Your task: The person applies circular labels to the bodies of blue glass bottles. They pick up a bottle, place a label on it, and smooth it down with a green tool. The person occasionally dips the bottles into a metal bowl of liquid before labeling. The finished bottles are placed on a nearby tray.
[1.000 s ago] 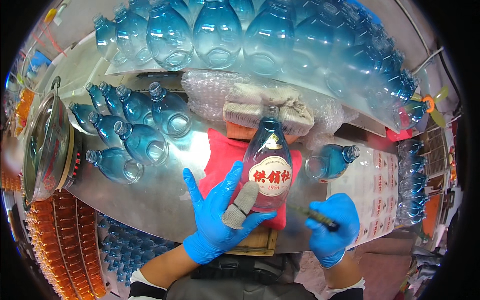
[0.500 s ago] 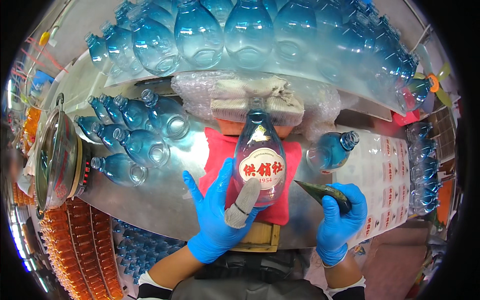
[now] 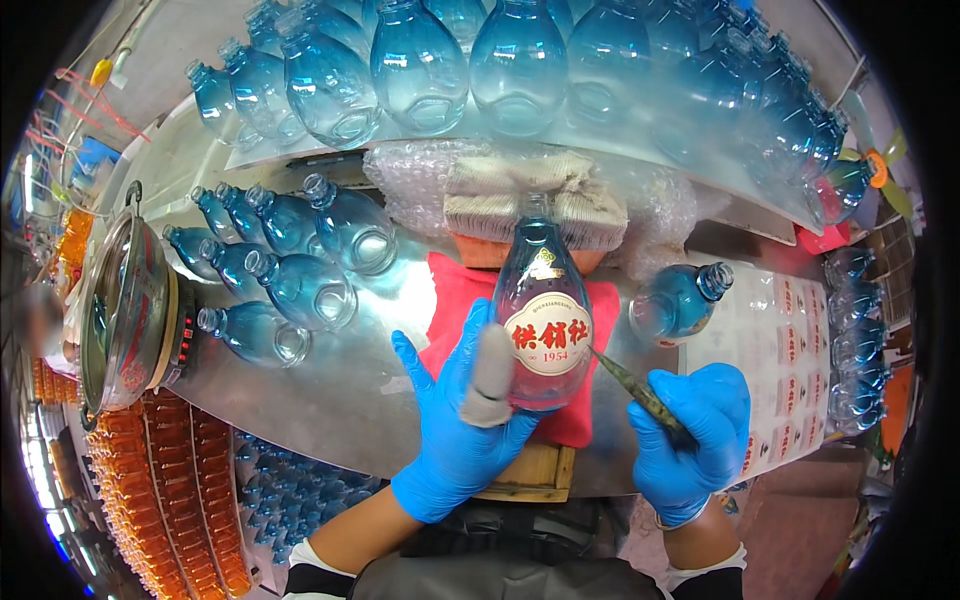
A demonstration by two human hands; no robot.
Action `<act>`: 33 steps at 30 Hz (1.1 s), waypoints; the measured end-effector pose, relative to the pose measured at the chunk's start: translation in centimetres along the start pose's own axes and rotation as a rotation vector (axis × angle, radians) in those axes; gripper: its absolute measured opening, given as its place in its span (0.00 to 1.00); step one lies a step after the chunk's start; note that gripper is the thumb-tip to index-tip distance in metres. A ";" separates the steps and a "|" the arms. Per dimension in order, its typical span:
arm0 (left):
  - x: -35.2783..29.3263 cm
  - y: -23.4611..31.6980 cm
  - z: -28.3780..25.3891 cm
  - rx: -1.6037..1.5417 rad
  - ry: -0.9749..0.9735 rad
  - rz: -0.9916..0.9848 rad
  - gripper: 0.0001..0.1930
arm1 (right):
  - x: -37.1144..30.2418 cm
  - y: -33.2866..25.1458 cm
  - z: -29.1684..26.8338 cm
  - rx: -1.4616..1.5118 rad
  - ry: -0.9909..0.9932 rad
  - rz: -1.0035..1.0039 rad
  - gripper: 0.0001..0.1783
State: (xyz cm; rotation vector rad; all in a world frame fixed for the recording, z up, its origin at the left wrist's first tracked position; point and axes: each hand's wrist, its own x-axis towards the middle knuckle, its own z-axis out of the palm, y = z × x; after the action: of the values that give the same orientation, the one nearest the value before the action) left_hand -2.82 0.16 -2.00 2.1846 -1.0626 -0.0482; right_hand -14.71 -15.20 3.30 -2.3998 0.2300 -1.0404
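A blue glass bottle with a cream label with red print lies on a red cloth, its neck leaning on a padded rest. My left hand, in a blue glove, holds the bottle's lower left side, one finger spread away. A grey cloth cover sleeves its thumb, which lies beside the label. My gloved right hand grips a dark green pointed blade-like tool. The tool's tip is at the label's right edge; whether it touches I cannot tell.
Several blue bottles lie on the metal table at left, and one bottle lies at right, by a label sheet. More bottles line the back. A round glass-lidded pan stands left, above orange bottles.
My right hand has brought the tool's tip up to the label's right edge. My left thumb has moved from the label's lower part to its left side. The whole view has shifted slightly.
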 end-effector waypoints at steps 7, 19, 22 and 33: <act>0.1 -0.9 -0.2 0.020 -0.044 0.050 0.41 | 0.4 -1.0 1.5 0.228 0.084 0.236 0.17; 0.9 -1.4 -0.5 -0.127 -0.014 0.099 0.41 | -1.0 0.4 5.6 0.301 0.244 0.686 0.18; 1.1 -1.4 -0.8 -0.195 -0.034 0.053 0.45 | -1.1 1.0 5.4 0.527 0.288 0.883 0.14; 1.6 -2.1 -2.0 -0.094 -0.204 0.116 0.51 | 2.8 2.6 6.7 0.872 -0.243 1.004 0.22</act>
State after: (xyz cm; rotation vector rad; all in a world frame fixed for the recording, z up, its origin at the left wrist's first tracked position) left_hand 0.28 1.02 -1.34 2.0621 -1.2723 -0.2682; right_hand -7.87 -15.79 -0.12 -1.2929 0.6429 -0.2524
